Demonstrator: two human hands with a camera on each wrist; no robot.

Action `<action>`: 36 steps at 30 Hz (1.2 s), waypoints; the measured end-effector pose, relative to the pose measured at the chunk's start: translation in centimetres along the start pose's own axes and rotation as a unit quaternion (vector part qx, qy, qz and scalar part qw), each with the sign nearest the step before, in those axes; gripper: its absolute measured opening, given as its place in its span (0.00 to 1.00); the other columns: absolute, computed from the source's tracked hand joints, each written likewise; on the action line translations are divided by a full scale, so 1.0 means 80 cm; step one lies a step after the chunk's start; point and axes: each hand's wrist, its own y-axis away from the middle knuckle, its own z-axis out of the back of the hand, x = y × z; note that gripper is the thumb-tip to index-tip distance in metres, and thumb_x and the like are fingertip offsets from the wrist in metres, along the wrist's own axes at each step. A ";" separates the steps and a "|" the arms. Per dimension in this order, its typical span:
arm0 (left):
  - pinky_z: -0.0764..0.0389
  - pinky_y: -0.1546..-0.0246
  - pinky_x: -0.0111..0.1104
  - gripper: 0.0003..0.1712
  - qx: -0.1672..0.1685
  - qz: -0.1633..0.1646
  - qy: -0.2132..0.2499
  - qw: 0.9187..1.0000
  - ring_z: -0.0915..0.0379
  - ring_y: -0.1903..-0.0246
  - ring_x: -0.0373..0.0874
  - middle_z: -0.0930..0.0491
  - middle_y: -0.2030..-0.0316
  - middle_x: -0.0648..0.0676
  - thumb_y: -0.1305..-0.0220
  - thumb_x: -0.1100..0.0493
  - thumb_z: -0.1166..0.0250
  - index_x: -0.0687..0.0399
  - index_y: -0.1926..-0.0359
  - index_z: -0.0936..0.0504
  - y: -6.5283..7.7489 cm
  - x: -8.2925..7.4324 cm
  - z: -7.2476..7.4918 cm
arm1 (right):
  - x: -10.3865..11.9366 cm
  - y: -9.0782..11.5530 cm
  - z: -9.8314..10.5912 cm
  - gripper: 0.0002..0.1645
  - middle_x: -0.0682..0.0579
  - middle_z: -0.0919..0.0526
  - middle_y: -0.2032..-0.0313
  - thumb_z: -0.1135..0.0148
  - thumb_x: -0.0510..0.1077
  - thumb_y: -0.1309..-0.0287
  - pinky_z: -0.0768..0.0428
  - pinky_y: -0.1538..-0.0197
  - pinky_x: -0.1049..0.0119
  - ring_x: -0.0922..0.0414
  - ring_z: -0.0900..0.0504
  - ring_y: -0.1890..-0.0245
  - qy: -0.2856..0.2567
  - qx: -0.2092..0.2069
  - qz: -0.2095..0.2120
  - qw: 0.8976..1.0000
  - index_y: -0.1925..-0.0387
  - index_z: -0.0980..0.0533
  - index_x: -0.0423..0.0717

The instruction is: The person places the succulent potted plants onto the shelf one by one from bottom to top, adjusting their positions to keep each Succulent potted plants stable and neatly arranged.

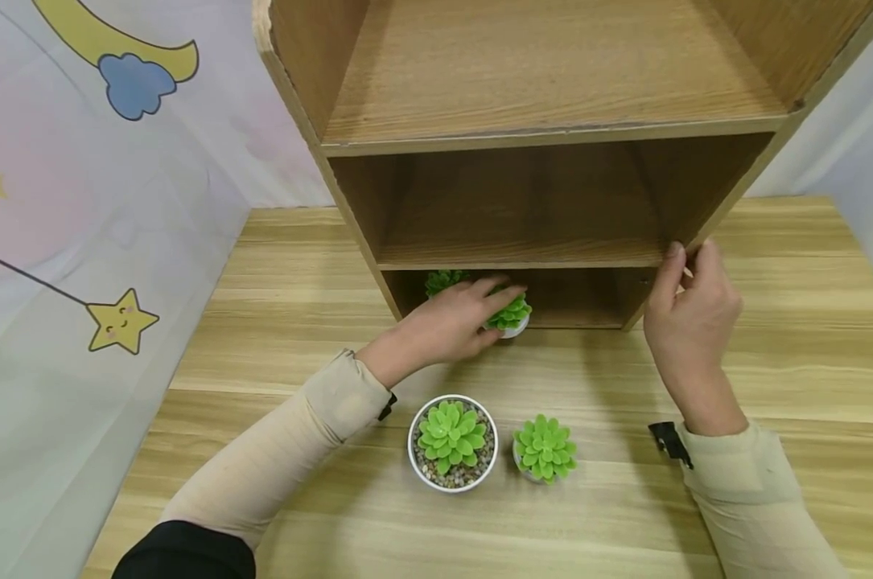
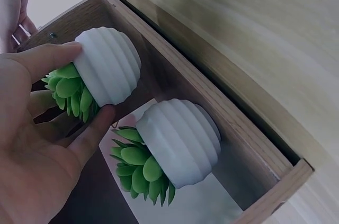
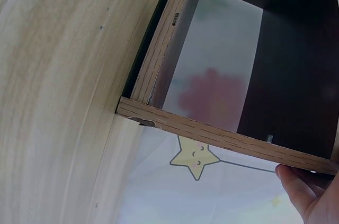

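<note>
Sitting pinched in left hand (image 2: 39, 139), potted succulent (image 2: 110, 68)

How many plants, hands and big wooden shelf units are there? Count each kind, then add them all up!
Green potted plants: 4 (wide-bowl plant, small plant beside it, held plant, other plant in the bottom space)
Hands: 2 (left hand, right hand)
Wooden shelf unit: 1
Total: 7
</note>
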 end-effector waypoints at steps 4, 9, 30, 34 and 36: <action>0.39 0.43 0.39 0.37 0.000 0.001 0.002 1.000 0.36 0.44 0.49 0.41 0.36 0.59 0.37 0.48 0.43 0.48 0.31 0.46 0.000 0.001 0.000 | 0.001 0.000 0.000 0.17 0.41 0.25 0.76 0.53 0.44 0.37 0.22 0.66 0.52 0.47 0.19 0.68 -0.005 0.000 -0.002 1.000 0.71 0.29 0.31; 0.39 0.42 0.39 0.37 0.000 0.003 0.005 1.000 0.36 0.43 0.48 0.42 0.36 0.59 0.37 0.48 0.43 0.47 0.30 0.46 0.000 0.001 0.000 | 0.002 0.001 0.000 0.17 0.41 0.25 0.76 0.53 0.44 0.37 0.22 0.66 0.54 0.47 0.19 0.68 -0.002 0.001 -0.005 1.000 0.71 0.29 0.32; 0.35 0.45 0.39 0.37 0.004 0.005 0.010 1.000 0.36 0.44 0.50 0.42 0.36 0.60 0.37 0.48 0.43 0.47 0.31 0.45 -0.006 -0.001 0.002 | 0.001 0.002 0.000 0.18 0.40 0.23 0.72 0.53 0.45 0.36 0.22 0.65 0.53 0.47 0.19 0.66 -0.013 0.007 -0.006 1.000 0.67 0.27 0.31; 0.34 0.46 0.39 0.37 0.007 0.009 0.013 1.000 0.34 0.46 0.52 0.44 0.35 0.60 0.37 0.47 0.43 0.47 0.31 0.46 -0.007 0.000 0.003 | 0.001 0.001 0.000 0.17 0.39 0.23 0.74 0.53 0.44 0.36 0.22 0.65 0.52 0.45 0.20 0.67 -0.017 0.005 -0.005 1.000 0.68 0.28 0.31; 0.34 0.46 0.40 0.37 0.008 0.013 0.011 1.000 0.34 0.45 0.52 0.44 0.35 0.60 0.37 0.47 0.43 0.46 0.30 0.46 -0.007 0.001 0.004 | 0.000 0.000 0.000 0.17 0.39 0.24 0.75 0.53 0.44 0.36 0.22 0.65 0.51 0.44 0.20 0.68 -0.018 0.005 -0.004 1.000 0.69 0.28 0.31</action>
